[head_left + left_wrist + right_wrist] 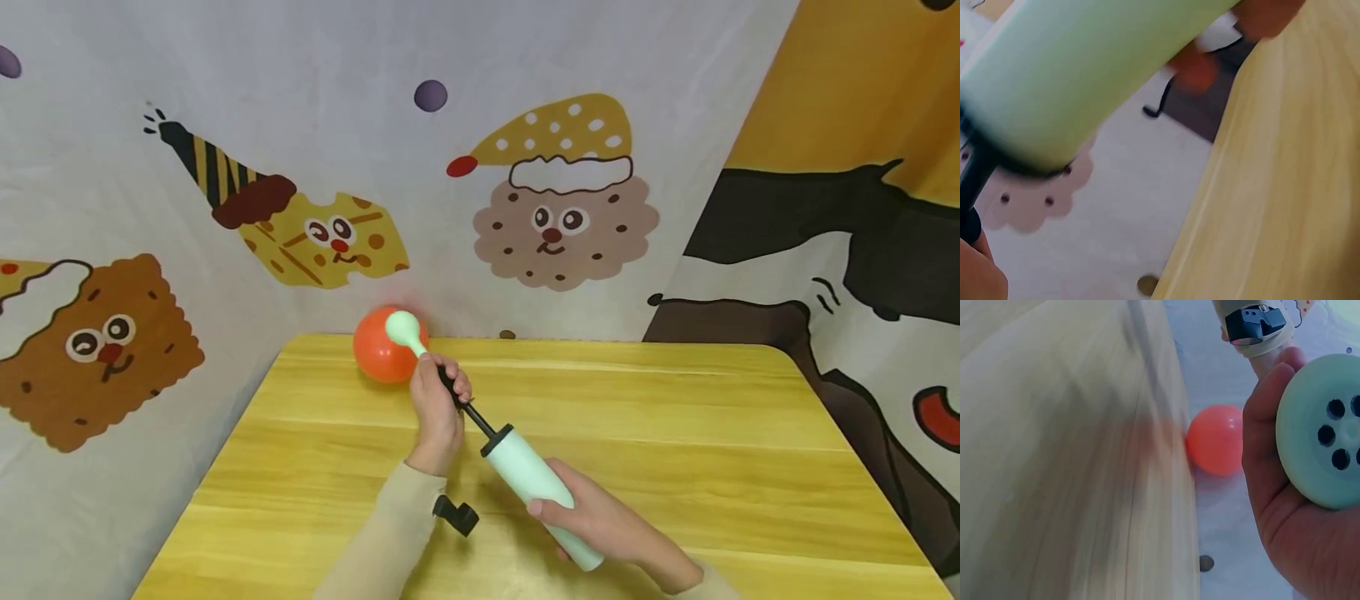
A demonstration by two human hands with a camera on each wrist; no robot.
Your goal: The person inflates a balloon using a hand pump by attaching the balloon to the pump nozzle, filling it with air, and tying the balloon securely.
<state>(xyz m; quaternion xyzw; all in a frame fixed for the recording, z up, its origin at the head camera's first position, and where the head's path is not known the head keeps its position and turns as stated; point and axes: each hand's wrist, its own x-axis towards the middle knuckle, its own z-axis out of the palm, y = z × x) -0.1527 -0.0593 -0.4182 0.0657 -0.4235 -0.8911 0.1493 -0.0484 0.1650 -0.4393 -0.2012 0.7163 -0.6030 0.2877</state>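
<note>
In the head view, the left hand curls round the black handle of a mint-green cylindrical plastic pump, while the right hand wraps the lower body, tilted over the yellow wood-grain surface. A small pale-green rubber balloon sits at the left hand's top (its neck's seating is hidden), overlapping a round, glossy orange-red balloon near the far edge, beside a white cloth backdrop printed with cartoons. Right of the pump, wood grain stretches to a rounded far corner. In the left wrist view, the blurred pump looms upper left, its black rod leading towards the left hand; the surface's edge slants past. In the right wrist view, the right hand cups the pump's round, holed end; a black device rides the left sleeve, any lettering too small to read.
</note>
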